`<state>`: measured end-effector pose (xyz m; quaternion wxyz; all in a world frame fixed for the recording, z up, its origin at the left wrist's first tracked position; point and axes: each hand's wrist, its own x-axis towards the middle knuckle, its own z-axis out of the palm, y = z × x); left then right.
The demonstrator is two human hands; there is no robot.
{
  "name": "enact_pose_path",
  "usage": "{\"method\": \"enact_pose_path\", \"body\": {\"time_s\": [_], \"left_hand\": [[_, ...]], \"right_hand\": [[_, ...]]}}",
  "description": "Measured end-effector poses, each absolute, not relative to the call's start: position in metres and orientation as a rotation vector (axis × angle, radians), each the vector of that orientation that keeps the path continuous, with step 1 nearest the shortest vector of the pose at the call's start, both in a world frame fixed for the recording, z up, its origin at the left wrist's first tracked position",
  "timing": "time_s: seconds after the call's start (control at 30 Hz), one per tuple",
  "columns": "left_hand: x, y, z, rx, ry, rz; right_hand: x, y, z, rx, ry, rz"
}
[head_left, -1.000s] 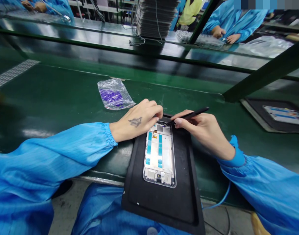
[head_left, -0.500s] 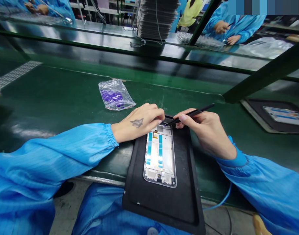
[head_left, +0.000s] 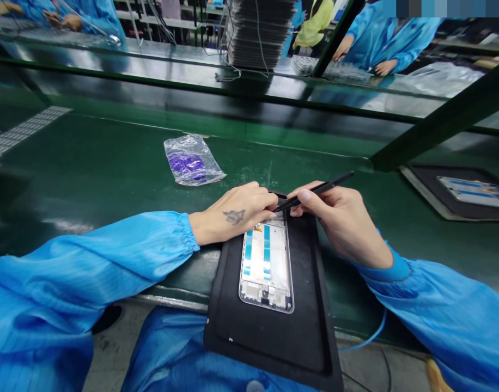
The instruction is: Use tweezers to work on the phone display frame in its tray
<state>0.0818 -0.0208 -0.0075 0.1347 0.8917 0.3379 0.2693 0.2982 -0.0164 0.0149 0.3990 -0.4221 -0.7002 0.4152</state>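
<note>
A phone frame (head_left: 279,256) with two blue strips lies lengthwise on a black tray (head_left: 266,340) that juts past the bench's front edge over my lap. Over the frame's far end, my left hand (head_left: 237,213) is bent down with thumb and fingertips together; whatever they pinch is hidden. My right hand (head_left: 341,218) grips black tweezers (head_left: 325,187) like a pen, from the right. Their tips reach the far end of the frame, right beside my left fingertips.
A clear plastic bag (head_left: 192,160) with purple pieces lies beyond my left hand. To the right, another black tray (head_left: 425,190) bears a second phone frame (head_left: 474,191). A green beam (head_left: 437,122) slants down at right. Co-workers in blue sleeves sit across the bench.
My left hand has shifted slightly right and nearer, its fingertips now covering more of the frame's far end and meeting the tweezer tips. The right hand stays almost in place.
</note>
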Motion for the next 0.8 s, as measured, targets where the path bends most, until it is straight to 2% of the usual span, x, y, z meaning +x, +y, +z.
{"method": "enact_pose_path", "body": {"time_s": [0.17,0.37,0.5,0.8], "left_hand": [[0.078,-0.022,0.006,2.193,1.019,0.890],[0.079,-0.020,0.010,1.701,0.913,0.882],[0.082,-0.022,0.010,1.639,0.906,0.857],[0.080,-0.023,0.014,1.701,0.960,0.786]], "right_hand": [[0.301,-0.016,0.015,-0.977,-1.676,0.944],[0.297,-0.025,0.021,-0.963,-2.014,0.585],[0.292,-0.031,0.019,-0.888,-2.223,0.414],[0.292,-0.036,0.017,-0.736,-2.293,0.246]]}}
